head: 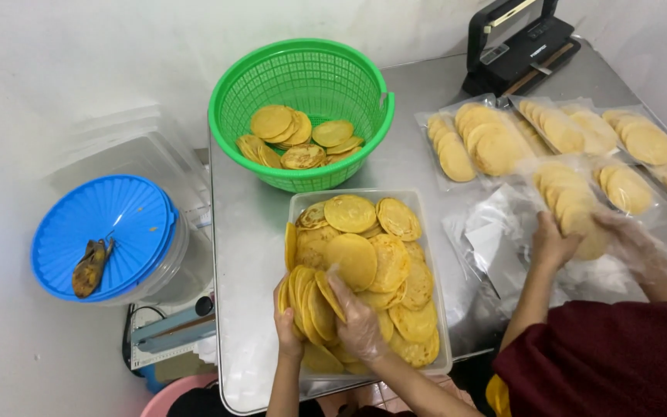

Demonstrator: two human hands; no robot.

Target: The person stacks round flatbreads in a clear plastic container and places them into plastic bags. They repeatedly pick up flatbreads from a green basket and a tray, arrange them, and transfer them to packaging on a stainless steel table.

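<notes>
Both hands — left hand [287, 328], right hand [357, 320] — clasp upright stack of yellow discs [310, 305] over clear tray [434, 309] on worktop [248, 232]. Gathering step — next calls for firm squeeze, level lift.

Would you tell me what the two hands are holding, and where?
Both hands, left and right, clasp a stack of yellow crackers from either side, over the clear tray.

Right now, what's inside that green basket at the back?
The green basket holds a small loose pile of round yellow flat cakes, filling only its bottom. Whatever lies beneath that pile is covered and cannot be seen.
</notes>
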